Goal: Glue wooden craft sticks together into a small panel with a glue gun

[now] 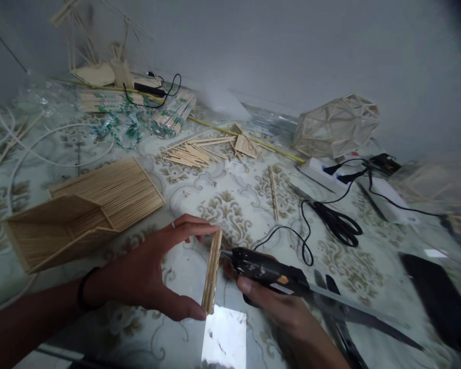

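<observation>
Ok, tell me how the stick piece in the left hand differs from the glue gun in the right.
The stick piece is pale wood; the glue gun is mostly black. The stick piece is pinched near its ends by the left hand, while the glue gun is gripped around its body by the right hand. Both are held above the patterned tabletop.

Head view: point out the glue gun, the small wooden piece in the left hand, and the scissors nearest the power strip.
Glue gun (271,270), head view: middle of its black body.
Small wooden piece (212,271), head view: middle of its length.
Scissors (326,211), head view: black handle.
</observation>
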A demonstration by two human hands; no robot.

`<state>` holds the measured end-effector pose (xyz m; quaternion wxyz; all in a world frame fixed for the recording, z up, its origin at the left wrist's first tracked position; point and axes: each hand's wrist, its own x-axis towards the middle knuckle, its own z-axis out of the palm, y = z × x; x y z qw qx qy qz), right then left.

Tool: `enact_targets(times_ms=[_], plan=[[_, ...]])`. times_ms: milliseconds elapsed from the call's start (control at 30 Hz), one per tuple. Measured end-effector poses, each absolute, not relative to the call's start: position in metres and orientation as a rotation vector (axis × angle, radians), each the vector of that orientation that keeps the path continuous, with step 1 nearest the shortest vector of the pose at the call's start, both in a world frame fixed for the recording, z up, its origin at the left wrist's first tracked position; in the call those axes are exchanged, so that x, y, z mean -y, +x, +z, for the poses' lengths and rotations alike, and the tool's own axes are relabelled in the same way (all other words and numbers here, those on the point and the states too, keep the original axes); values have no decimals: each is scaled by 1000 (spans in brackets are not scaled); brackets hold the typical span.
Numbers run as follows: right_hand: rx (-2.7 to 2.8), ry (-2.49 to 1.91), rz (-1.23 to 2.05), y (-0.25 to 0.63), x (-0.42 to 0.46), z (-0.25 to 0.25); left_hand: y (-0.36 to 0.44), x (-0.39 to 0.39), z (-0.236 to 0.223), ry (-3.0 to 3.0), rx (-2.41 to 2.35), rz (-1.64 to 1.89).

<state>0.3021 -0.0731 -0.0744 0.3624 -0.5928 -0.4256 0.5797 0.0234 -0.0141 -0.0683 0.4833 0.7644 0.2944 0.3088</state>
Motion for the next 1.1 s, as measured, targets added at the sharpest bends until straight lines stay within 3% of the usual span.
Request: enact_targets(times_ms=[1100], plan=[[970, -1617, 1404, 295, 71, -72, 22, 16, -68, 1901, -625, 761]])
